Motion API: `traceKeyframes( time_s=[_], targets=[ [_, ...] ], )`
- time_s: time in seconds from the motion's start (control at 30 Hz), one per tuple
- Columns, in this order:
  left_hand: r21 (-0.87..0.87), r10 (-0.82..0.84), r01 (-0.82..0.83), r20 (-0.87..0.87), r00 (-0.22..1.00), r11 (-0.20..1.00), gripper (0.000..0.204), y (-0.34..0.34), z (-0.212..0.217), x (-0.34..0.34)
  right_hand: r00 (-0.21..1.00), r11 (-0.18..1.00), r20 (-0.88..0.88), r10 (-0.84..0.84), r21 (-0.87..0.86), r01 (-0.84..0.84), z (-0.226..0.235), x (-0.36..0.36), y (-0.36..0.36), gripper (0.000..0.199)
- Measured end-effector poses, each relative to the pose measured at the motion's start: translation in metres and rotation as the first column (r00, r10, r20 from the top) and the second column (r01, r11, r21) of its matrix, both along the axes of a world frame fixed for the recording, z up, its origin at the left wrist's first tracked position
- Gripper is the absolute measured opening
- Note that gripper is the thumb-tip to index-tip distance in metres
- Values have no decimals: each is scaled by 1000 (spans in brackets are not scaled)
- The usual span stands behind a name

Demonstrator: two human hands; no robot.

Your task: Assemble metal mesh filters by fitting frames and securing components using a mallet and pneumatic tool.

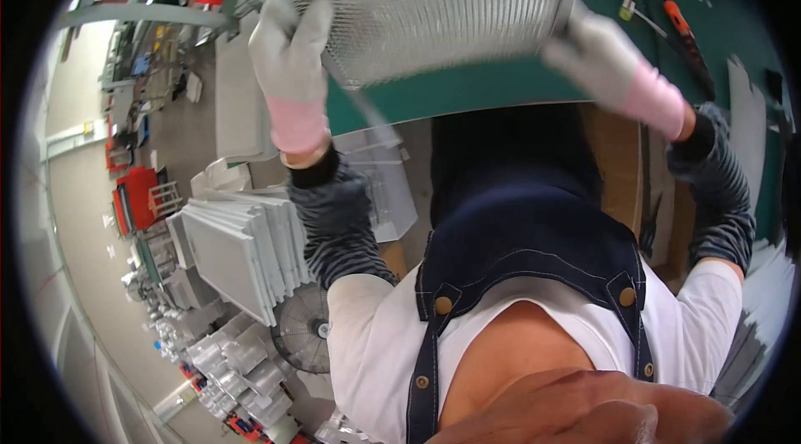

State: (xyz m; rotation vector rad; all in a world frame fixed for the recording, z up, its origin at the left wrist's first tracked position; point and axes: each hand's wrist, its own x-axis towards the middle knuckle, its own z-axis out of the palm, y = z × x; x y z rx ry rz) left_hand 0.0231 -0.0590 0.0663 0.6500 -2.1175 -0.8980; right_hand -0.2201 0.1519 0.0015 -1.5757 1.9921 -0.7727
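Note:
A silvery pleated filter panel lies at the top of the view, over the green worktop. My left hand, in a white glove with a pink cuff, grips a narrow grey strip along the panel's left side. That strip slants past the panel's near left corner and is smeared by motion. At the near right corner, my gloved right hand is closed on the panel's pale edge; its fingertips are blurred and partly hidden.
An orange-handled tool and a small yellow-green-ended tool lie right on the worktop. Pale strips rest at its right side. Left of me stand stacked white-framed panels, a round black fan and a red bin.

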Motion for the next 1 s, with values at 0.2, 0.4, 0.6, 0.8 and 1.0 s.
traceKeyframes(
  time_s=[0.2, 0.4, 0.6, 0.8, 1.0],
  targets=[
    [420, -691, 549, 440, 573, 722, 34, -1, -54, -36, 667, 576, 231, 709, 356, -736, -17, 32, 54, 42],
    [345, -886, 818, 243, 395, 459, 32, 36, -77, -106, 680, 794, -733, -5, -416, -443, 25, 3, 0, 38],
    [461, -620, 584, 779, 94, 668, 24, 17, -21, -79, 962, 988, -230, 149, 62, -139, -6, -31, 28, 23],
    [443, -658, 593, 726, 202, 672, 22, 37, -8, -75, 948, 962, -168, 272, 52, -267, 2, -24, 11, 17],
    [390, -648, 564, 659, 382, 728, 20, 36, -15, -71, 911, 949, -266, 315, 88, -303, 1, 8, -20, 12]
  ],
)
